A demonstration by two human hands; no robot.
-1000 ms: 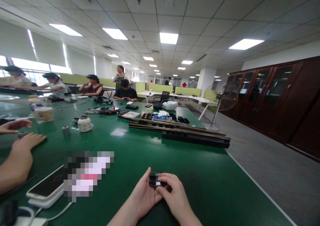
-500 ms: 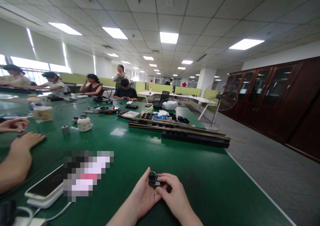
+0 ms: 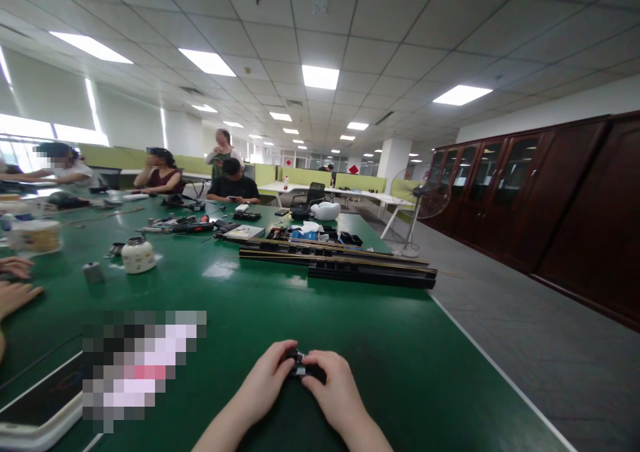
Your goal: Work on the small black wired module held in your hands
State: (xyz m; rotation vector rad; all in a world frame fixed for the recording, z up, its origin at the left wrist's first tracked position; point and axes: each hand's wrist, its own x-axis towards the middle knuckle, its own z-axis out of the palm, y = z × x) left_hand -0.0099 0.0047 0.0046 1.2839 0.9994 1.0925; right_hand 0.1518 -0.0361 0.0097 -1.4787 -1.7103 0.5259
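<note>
A small black object with a light patch point(image 3: 299, 369) is held between my two hands just above the green table point(image 3: 380, 345). My left hand point(image 3: 273, 375) grips its left side, thumb in front and fingers curled behind. On the other side, my right hand point(image 3: 331, 382) has its thumb and fingers closed around the right end. Fingers cover most of the object, and its exact kind is too small to tell.
Long black rails with thin brass-coloured rods point(image 3: 370, 275) lie ahead. To the left are a phone point(image 3: 45, 392), a cream jar point(image 3: 139, 255), a grey cylinder point(image 3: 93, 273) and another person's hand point(image 3: 17, 297). Tools point(image 3: 185, 225) lie farther back. A standing fan point(image 3: 417, 202) is beyond the table.
My left hand has turned from open palm-up support to gripping the black object from the side. The view has swung right, so the surroundings sit farther left.
</note>
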